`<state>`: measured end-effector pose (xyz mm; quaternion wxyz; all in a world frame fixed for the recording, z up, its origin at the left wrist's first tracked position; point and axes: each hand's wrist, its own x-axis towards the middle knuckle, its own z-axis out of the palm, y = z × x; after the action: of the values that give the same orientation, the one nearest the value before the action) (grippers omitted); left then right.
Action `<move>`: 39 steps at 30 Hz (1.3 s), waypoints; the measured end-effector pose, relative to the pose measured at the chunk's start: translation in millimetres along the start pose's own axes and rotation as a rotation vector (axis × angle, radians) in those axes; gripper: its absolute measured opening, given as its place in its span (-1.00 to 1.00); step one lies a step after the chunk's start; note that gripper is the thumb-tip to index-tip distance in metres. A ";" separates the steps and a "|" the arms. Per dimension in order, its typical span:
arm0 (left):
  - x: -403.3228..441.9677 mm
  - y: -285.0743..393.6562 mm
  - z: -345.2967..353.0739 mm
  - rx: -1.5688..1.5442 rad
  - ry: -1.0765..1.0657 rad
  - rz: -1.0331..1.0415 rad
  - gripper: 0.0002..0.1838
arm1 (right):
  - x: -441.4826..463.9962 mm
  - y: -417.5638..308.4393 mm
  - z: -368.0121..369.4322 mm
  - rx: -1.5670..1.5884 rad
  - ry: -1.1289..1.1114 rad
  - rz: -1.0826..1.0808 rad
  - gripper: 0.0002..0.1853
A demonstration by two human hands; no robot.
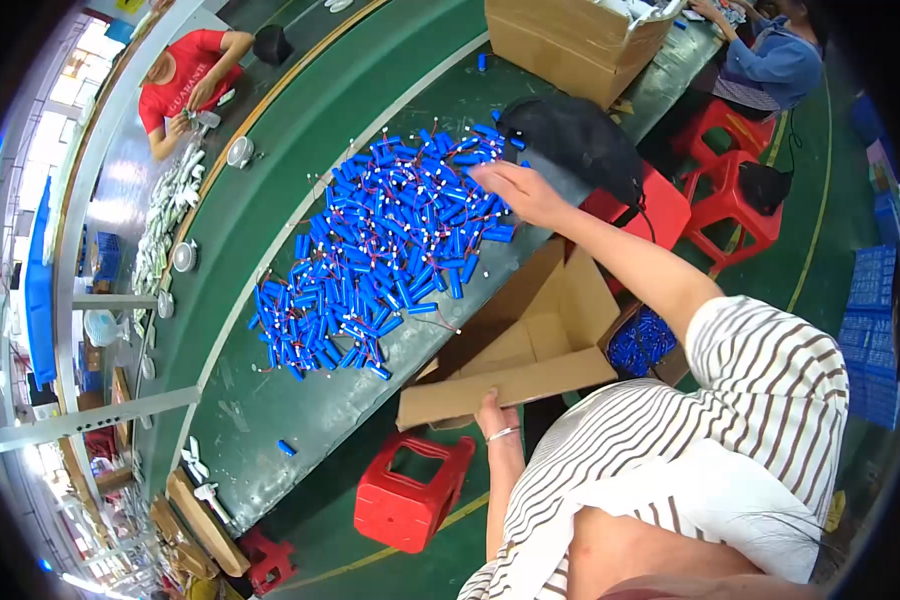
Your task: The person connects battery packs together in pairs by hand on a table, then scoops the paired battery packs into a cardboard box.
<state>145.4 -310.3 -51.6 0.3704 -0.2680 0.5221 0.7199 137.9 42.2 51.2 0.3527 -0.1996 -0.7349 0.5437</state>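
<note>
My right hand (518, 192) reaches over the upper right edge of a large pile of blue cylindrical cells (400, 230) with thin red wires and white connectors. Its fingers are stretched out against the nearest cells, and nothing is visible in its grip. My left hand (496, 416) holds the flap of an open cardboard box (510, 388) at the table's near edge, its fingers partly hidden by the flap. The visible inside of the box shows bare cardboard. Under the pile is the dark metal-topped table (355, 405).
A black bag (580, 140) and a big carton (570, 50) stand beyond the pile. Red stools (410, 495) are below and at right. Blue cells fill another box (642, 342). A person in red (195, 80) sits across; another in blue (778, 60) sits upper right.
</note>
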 end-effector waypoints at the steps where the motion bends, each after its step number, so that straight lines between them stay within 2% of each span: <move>1: 2.8 -5.2 -2.4 -0.042 -0.021 -0.057 -0.52 | 19.8 23.3 10.8 -0.086 0.096 -0.120 -0.65; 3: 5.2 -3.0 -16.4 -0.052 -0.066 -0.163 -0.53 | 41.5 71.5 17.2 -0.417 0.256 -0.211 -0.61; 5: 3.4 -6.1 -24.5 -0.119 -0.031 -0.203 -0.54 | 57.2 99.4 -8.6 -0.622 0.473 0.040 -0.58; 6: 1.7 -7.1 -29.0 -0.092 -0.146 -0.241 -0.55 | 61.3 108.5 -28.6 -0.587 0.574 0.115 -0.62; 9: 13.2 -16.4 -37.4 -0.122 -0.308 -0.369 -0.56 | 60.1 124.9 -54.5 -0.639 0.412 -0.056 -0.65; 11: 30.3 -28.5 -49.5 -0.183 -0.367 -0.546 -0.54 | 65.5 115.3 -47.2 -0.676 0.364 -0.122 -0.63; 12: 21.8 -22.1 -36.6 -0.087 -0.384 -0.547 -0.51 | 70.1 135.8 -43.1 -0.775 0.296 -0.195 -0.62; 13: 3.9 -12.7 -9.0 -0.046 -0.368 -0.540 -0.50 | 71.2 116.7 -34.0 -0.827 0.227 -0.132 -0.60; 14: -8.9 -0.8 3.9 0.006 -0.331 -0.533 -0.49 | 73.0 104.8 -26.2 -0.825 0.217 -0.169 -0.61; 15: 7.9 -20.9 -8.2 0.055 -0.275 -0.455 -0.47 | 78.7 99.6 -19.8 -0.822 0.201 -0.213 -0.61; 16: 12.9 -27.5 -5.2 0.015 -0.305 -0.520 -0.45 | 87.4 109.4 -18.1 -0.785 0.250 -0.236 -0.60; 18: -0.5 -26.4 4.1 -0.049 -0.268 -0.615 -0.49 | 105.5 139.6 -25.9 -0.746 0.401 -0.042 -0.58; 20: -24.0 -10.4 27.7 -0.094 -0.230 -0.816 -0.41 | 115.7 164.2 -48.0 -0.838 0.332 -0.029 -0.54; 21: -13.2 -23.8 9.8 -0.093 -0.220 -0.836 -0.35 | 120.5 169.6 -52.1 -0.857 0.278 0.003 -0.53; 22: -25.8 -23.0 20.3 -0.070 -0.228 -0.713 -0.35 | 133.0 160.7 -54.5 -0.795 0.247 0.130 -0.51; 23: -35.5 -24.4 35.6 -0.053 -0.244 -0.587 -0.35 | 153.2 151.6 -57.7 -0.698 0.314 0.077 -0.50; 24: -30.5 -33.2 24.5 -0.072 -0.238 -0.639 -0.35 | 173.3 142.5 -57.1 -0.595 0.376 0.024 -0.48; 25: -42.3 -28.0 44.1 -0.011 -0.225 -0.434 -0.34 | 202.0 149.1 -64.3 -0.678 0.420 -0.061 -0.47; 26: -59.1 -27.8 62.1 0.041 -0.199 -0.241 -0.34 | 229.6 163.2 -70.6 -0.772 0.456 0.026 -0.47; 27: -55.4 -33.1 51.5 0.080 -0.120 -0.241 -0.36 | 247.8 180.5 -76.8 -0.762 0.427 0.266 -0.49; 28: -33.1 -48.3 22.0 0.019 -0.087 -0.354 -0.36 | 267.0 193.6 -86.2 -1.067 0.127 0.227 -0.52; 29: -24.9 -65.0 -14.9 -0.050 -0.047 -0.474 -0.37 | 258.3 212.1 -85.4 -1.191 -0.069 0.035 -0.53; 30: -39.2 -42.8 13.3 -0.108 -0.081 -0.605 -0.37 | 239.3 179.0 -63.1 -0.955 -0.036 0.280 -0.55; 31: -35.6 -50.4 16.0 -0.223 -0.131 -0.569 -0.38 | 218.7 192.9 -46.8 -1.034 -0.094 0.096 -0.54; 32: -38.0 -49.3 32.5 -0.173 -0.131 -0.469 -0.39 | 189.5 186.1 -35.1 -0.980 -0.036 0.016 -0.53; 33: -39.9 -45.3 43.9 -0.121 -0.136 -0.361 -0.39 | 163.9 169.6 -33.8 -0.904 -0.073 0.051 -0.53; 35: -37.6 -36.0 47.2 -0.094 -0.162 -0.432 -0.35 | 129.9 162.2 -47.0 -0.715 -0.098 0.121 -0.53; 37: -49.7 -26.4 77.3 0.025 -0.178 -0.326 -0.35 | 95.7 147.9 -50.4 -0.739 -0.086 0.155 -0.52; 38: -27.6 -39.2 57.0 0.063 -0.063 -0.485 -0.38 | 81.8 142.3 -46.2 -0.686 -0.076 0.138 -0.51; 39: -19.8 -46.2 44.8 -0.061 -0.128 -0.477 -0.38 | 67.1 138.1 -36.8 -0.688 -0.055 0.072 -0.51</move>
<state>194.5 -264.5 -47.8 0.5540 -0.3487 0.3977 0.6429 107.5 157.3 -52.5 0.2253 -0.3178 -0.8770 0.2811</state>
